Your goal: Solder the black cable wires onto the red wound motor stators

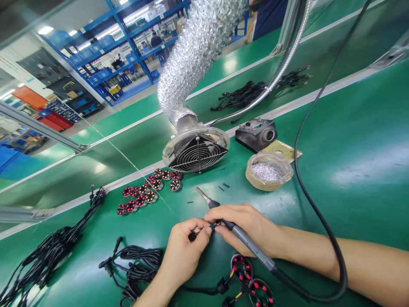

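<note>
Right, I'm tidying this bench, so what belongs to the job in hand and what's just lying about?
Likely in use:
soldering iron, in the right hand
black lead, at the left hand's fingertips
dish of silvery bits

Seemingly lying about:
far-left cable bundle
coils before the duct
black scraps

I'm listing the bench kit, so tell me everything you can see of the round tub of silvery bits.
The tub is short and round, tan and dull, with a thick, uneven rim. It stands upright and open on the green bench; loose silvery bits lie inside. Its far side meets or overlaps a yellowish board; which, I can't tell. No hand touches it.
</note>
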Demonstrator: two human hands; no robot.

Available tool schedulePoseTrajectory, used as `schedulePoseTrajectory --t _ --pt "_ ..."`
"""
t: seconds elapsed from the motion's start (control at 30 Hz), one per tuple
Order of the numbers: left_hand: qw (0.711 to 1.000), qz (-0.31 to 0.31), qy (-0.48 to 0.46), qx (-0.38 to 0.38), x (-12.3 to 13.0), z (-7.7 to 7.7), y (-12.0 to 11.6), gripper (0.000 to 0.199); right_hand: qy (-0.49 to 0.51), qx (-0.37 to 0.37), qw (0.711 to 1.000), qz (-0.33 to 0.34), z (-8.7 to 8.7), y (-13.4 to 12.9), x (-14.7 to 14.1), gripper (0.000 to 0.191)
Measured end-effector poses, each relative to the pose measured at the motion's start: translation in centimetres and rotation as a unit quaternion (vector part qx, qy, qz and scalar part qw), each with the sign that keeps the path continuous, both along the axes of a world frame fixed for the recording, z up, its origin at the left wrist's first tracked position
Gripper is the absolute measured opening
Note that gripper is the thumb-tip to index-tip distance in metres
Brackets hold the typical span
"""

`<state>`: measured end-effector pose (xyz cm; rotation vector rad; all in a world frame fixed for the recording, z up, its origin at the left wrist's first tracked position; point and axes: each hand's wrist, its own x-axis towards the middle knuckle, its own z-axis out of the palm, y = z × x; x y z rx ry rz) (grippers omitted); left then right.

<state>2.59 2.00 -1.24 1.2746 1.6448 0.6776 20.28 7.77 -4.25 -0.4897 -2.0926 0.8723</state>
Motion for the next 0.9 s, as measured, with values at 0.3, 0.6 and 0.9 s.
schedulePoseTrajectory --t 0.3,0.6,0.9 --pt "0.992 -0.08 0.08 0.057 1.2 1.8 -2.2 0.024 -0.015 0.033 0.998 -0.049 -0.9 -0.6 -0.6 0.027" --pt "0.923 -0.172 0.344 0.0 -3.8 8.2 -2.4 0.049 -0.081 0.105 0.99 -0.044 1.2 0.0 0.9 0.032" --pt "0.881 -0.197 0.411 -0.123 -11.6 6.9 -7.8 0.091 -0.218 0.026 0.975 0.024 3.2 -5.2 3.5 0.08"
